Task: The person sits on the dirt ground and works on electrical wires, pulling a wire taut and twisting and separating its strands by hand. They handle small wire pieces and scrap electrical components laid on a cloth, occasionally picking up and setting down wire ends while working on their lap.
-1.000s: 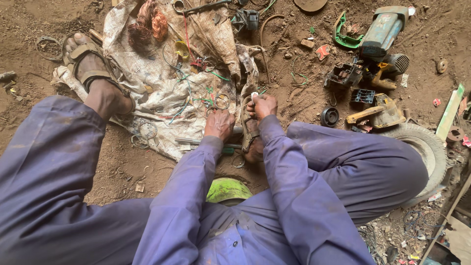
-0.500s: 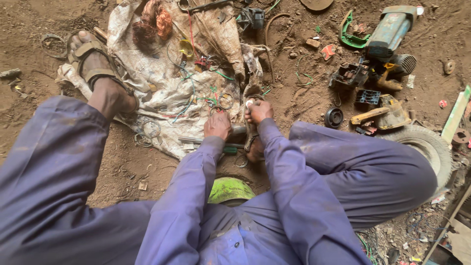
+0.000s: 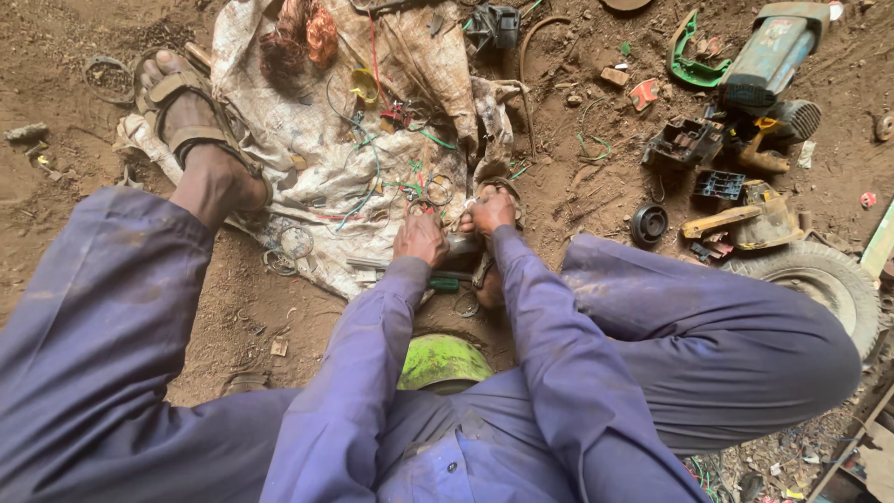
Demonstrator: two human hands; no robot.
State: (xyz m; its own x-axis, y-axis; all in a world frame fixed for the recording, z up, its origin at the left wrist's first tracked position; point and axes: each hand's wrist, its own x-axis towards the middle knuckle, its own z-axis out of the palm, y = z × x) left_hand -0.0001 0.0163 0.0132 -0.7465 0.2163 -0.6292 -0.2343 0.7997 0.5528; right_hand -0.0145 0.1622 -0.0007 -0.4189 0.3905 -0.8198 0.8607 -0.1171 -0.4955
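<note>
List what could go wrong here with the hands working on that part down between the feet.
1. Both hands, left hand and right hand, are bare and close together on a small metal part; a slip could probably nick a finger.
2. Loose wires lie on the woven sack right beside the hands and might snag.
3. The screwdriver lies beside the sandalled foot and could get kicked away.
</note>
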